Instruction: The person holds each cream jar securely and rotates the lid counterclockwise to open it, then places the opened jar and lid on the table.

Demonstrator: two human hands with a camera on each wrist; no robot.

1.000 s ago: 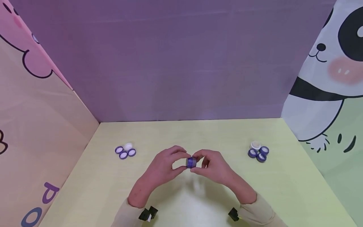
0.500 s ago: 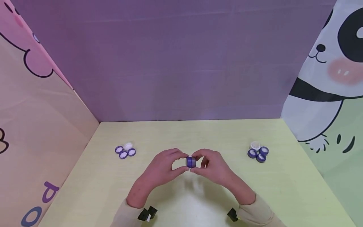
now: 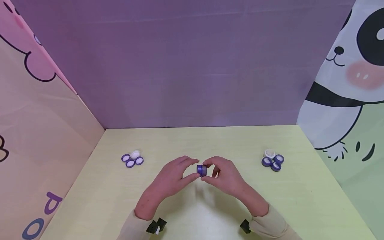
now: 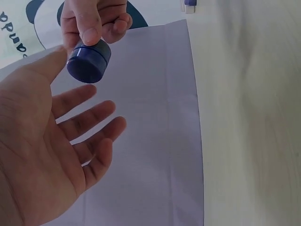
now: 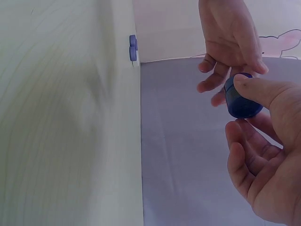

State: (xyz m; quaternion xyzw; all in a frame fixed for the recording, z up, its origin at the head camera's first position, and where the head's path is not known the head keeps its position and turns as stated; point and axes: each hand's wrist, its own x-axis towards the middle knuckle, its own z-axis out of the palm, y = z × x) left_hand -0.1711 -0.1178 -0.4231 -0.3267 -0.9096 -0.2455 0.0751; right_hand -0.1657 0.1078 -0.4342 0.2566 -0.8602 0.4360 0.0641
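Note:
A small round blue-purple jar with a lid [image 3: 202, 170] is held up above the middle of the table, lying on its side. My right hand [image 3: 225, 175] pinches its right end between thumb and fingers. The left hand [image 3: 174, 176] has its thumb tip right at the lid end, while its forefinger stands off above. In the left wrist view, the fingers of that hand [image 4: 66, 136] are spread and relaxed beside the jar [image 4: 88, 63]. The right wrist view shows the right thumb [image 5: 261, 89] laid across the jar's side.
On the left of the pale table [image 3: 192, 143] sits a cluster of small lids [image 3: 130, 163], purple-rimmed with white insides, plus a white one. Several small open jars [image 3: 276, 166], one of them white, stand grouped on the right. A purple wall panel [image 3: 192, 66] rises behind the table.
The left forefinger has lifted off the jar and the left hand's hold has loosened. The right hand keeps its pinch, and the jar stays in nearly the same place.

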